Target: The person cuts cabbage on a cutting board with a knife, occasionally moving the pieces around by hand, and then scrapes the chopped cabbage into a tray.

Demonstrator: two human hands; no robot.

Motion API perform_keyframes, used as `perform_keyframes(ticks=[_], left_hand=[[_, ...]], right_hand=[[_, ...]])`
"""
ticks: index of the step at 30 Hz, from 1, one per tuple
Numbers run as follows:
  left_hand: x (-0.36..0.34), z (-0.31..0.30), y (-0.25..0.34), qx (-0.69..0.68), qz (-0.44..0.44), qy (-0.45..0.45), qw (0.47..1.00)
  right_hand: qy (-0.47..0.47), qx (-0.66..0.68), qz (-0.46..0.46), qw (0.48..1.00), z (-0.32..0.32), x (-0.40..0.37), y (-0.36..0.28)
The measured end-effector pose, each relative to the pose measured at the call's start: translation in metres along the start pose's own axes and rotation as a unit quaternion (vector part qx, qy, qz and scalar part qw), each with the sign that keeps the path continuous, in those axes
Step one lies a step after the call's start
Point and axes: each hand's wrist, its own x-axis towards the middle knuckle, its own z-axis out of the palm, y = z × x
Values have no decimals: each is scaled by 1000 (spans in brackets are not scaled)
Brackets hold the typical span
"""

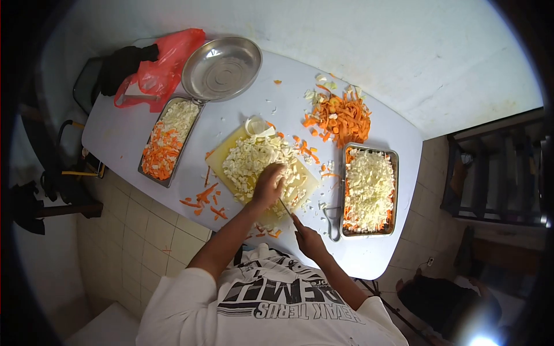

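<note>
My right hand [311, 242] is closed round the dark handle of a knife [286, 207], whose blade points up and left over a yellow cutting board [222, 154]. Beside the blade, my left hand [268, 185] bends its fingers down onto a heap of chopped pale cabbage [245, 164]. What lies under those fingers is hidden. Larger curved cabbage pieces [259, 127] rest at the board's far edge. Bits of carrot and cabbage are scattered around the board.
Right stands a metal tray [396, 173] of cabbage over carrot, beside a metal-handled utensil [331, 225]. Carrot peelings [343, 118] lie behind. Left are a narrow tray [168, 183] of carrot and cabbage, a round steel pan [222, 69] and a red plastic bag [164, 66]. A wall borders the table.
</note>
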Motion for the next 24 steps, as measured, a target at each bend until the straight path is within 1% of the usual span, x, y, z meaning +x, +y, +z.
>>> perform_keyframes(ticks=[1,2,3,5,8,12,14,16,19,22,24], left_hand=[[-12,-16,-1,23,-31,7,999],[-27,-33,-4,10,-82,11,997],[-39,-53,-5,14,-106,14,994],[-76,-77,-32,104,-133,48,984],[-107,-100,-43,162,-210,67,962],[-88,-92,-39,135,-220,47,965],[-54,-82,-26,12,-233,-11,972],[-35,-65,-22,128,-147,-69,979],[-20,-56,-26,113,-187,-99,971],[-7,-66,-30,177,-105,19,978],[12,-73,-43,237,-57,113,963]], right_hand=[[-4,-36,16,999,-9,-6,-11],[2,-66,18,998,-13,-9,-15],[0,-87,27,996,-18,-10,-22],[13,-116,26,993,-20,-9,-28],[4,-139,30,990,-11,-1,-21],[-9,-143,40,989,-21,-3,-34],[-1,-129,37,991,-25,-6,-43],[-21,-111,41,993,-27,-5,-45],[-29,-109,59,992,-21,-4,-37],[-22,-79,62,995,-27,-10,-29],[-7,-72,55,996,-38,-14,-27]])
